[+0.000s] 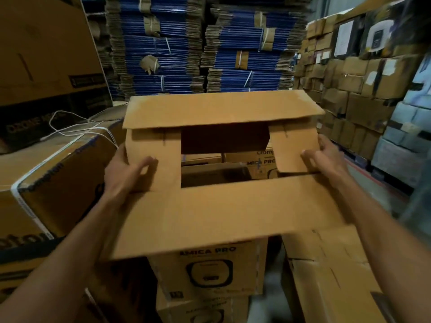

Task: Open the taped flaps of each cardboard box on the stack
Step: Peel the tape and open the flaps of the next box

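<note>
An open-ended cardboard box is held up in front of me, its long near flap spread toward me and its far flap raised. My left hand grips the left side flap, thumb on its inner face. My right hand grips the right side flap the same way. Through the box's middle I see other boxes beyond. Below it stands a stack of printed "AMICA PRO" boxes.
A strapped box sits at my left with loose white strapping on top. Another brown box lies at the lower right. Bundles of flattened blue cartons rise behind, and a wall of small brown boxes stands to the right.
</note>
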A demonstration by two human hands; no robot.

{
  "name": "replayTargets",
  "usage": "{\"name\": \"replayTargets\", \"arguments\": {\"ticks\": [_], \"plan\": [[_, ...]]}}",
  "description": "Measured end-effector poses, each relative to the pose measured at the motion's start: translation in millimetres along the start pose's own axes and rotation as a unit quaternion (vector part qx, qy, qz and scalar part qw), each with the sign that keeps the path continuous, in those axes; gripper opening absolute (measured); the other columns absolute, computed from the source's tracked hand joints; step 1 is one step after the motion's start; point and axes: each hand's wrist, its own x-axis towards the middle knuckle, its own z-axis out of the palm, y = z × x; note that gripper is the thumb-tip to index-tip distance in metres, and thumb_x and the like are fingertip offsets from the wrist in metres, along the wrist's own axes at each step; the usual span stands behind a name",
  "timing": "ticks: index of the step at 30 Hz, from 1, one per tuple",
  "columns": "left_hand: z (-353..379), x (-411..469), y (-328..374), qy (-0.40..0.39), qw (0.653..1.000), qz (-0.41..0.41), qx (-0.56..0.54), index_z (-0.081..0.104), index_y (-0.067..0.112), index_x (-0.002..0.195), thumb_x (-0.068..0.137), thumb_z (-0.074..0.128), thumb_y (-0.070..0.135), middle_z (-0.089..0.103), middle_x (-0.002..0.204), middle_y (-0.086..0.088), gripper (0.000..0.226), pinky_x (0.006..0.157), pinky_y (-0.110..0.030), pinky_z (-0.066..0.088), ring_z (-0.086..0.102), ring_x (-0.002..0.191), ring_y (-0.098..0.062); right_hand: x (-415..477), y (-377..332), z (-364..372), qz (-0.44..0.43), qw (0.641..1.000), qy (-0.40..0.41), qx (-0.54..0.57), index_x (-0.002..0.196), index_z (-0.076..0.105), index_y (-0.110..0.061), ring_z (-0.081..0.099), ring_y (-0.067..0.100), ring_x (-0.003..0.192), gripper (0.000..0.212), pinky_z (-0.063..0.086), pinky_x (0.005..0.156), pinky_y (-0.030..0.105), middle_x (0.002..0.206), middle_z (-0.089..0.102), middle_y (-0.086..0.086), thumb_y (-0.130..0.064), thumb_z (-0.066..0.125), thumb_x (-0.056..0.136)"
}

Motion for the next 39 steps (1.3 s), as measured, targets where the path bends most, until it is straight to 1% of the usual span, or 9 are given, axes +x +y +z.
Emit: {"name": "replayTargets", "arguments": {"ticks": [5,8,10,14,18,24,27,34,39], "plan": [[-4,25,22,-0.104,0.971,-0.024,0.215,0.028,0.029,0.156,0.093,0.069,0.045,0.052,0.115,-0.009,0.077,0.089,-0.040,0.047,0.056,0.095,-0.027,21,-39,-7,-0.032,0.976,-0.108,-0.185,0.124,0.054,-0.021,0.052,0.026,0.102,0.036,0.043,0.083,0.040,0.120,0.057,0.009,-0.031,0.066,0.091],[0,39,-8,-0.133,0.936,-0.052,0.323,0.045,0.028,0.141,0.088,0.060,0.069,0.056,0.132,-0.017,0.068,0.102,-0.051,0.048,0.056,0.116,-0.037,20,-46,13,-0.045,0.933,-0.135,-0.330,0.135,0.051,-0.021,0.052,0.034,0.122,0.049,0.045,0.101,0.048,0.139,0.052,0.017,-0.046,0.052,0.093],[3,49,-25,-0.136,0.922,-0.068,0.357,0.042,0.030,0.139,0.085,0.054,0.077,0.049,0.140,-0.022,0.072,0.102,-0.060,0.047,0.052,0.123,-0.043,15,-51,31,-0.085,0.909,-0.108,-0.394,0.124,0.057,-0.021,0.049,0.035,0.125,0.043,0.039,0.106,0.052,0.135,0.055,0.014,-0.050,0.044,0.096],[8,53,-28,-0.138,0.909,-0.054,0.388,0.035,0.030,0.149,0.090,0.050,0.074,0.033,0.155,-0.023,0.075,0.110,-0.064,0.037,0.038,0.138,-0.047,-22,-78,72,-0.202,0.892,-0.136,-0.380,0.124,0.068,-0.023,0.050,0.027,0.132,0.051,0.028,0.112,0.053,0.131,0.064,0.009,-0.055,0.033,0.105],[14,58,-22,-0.136,0.891,-0.002,0.434,0.032,0.031,0.155,0.095,0.045,0.070,0.015,0.167,-0.010,0.072,0.117,-0.064,0.022,0.021,0.150,-0.041,-63,-99,110,-0.269,0.879,-0.197,-0.340,0.094,0.073,-0.023,0.065,0.015,0.081,0.068,0.044,0.096,0.042,0.081,0.068,-0.001,-0.062,0.017,0.105],[19,81,-19,-0.109,0.912,0.070,0.390,0.027,0.019,0.156,0.091,0.055,0.068,0.030,0.163,-0.009,0.086,0.121,-0.061,0.018,0.027,0.150,-0.030,-81,-82,128,-0.344,0.878,-0.063,-0.327,0.065,0.060,-0.025,0.054,0.010,0.056,0.068,0.045,0.094,0.042,0.056,0.055,-0.007,-0.061,0.017,0.104],[22,101,-12,-0.052,0.924,0.133,0.354,0.012,0.017,0.161,0.094,0.054,0.065,0.019,0.168,-0.007,0.093,0.123,-0.060,0.014,0.018,0.154,-0.027,-83,-72,131,-0.377,0.872,-0.010,-0.311,0.059,0.053,-0.025,0.049,0.010,0.050,0.066,0.047,0.087,0.041,0.051,0.051,-0.007,-0.058,0.020,0.105],[36,163,12,-0.067,0.917,0.125,0.372,-0.004,0.023,0.163,0.094,0.043,0.072,-0.002,0.171,-0.003,0.097,0.121,-0.063,0.010,0.004,0.157,-0.029,-89,-58,138,-0.377,0.877,0.067,-0.292,0.073,0.071,-0.025,0.049,0.012,0.056,0.063,0.043,0.081,0.038,0.062,0.064,-0.005,-0.055,0.024,0.102],[48,194,-4,-0.102,0.928,0.113,0.341,0.003,0.021,0.163,0.092,0.038,0.079,0.011,0.170,-0.007,0.098,0.120,-0.066,0.009,0.011,0.156,-0.031,-92,-47,142,-0.404,0.869,0.119,-0.261,0.066,0.064,-0.023,0.040,0.011,0.052,0.054,0.045,0.070,0.036,0.057,0.059,-0.004,-0.050,0.034,0.101]]}}
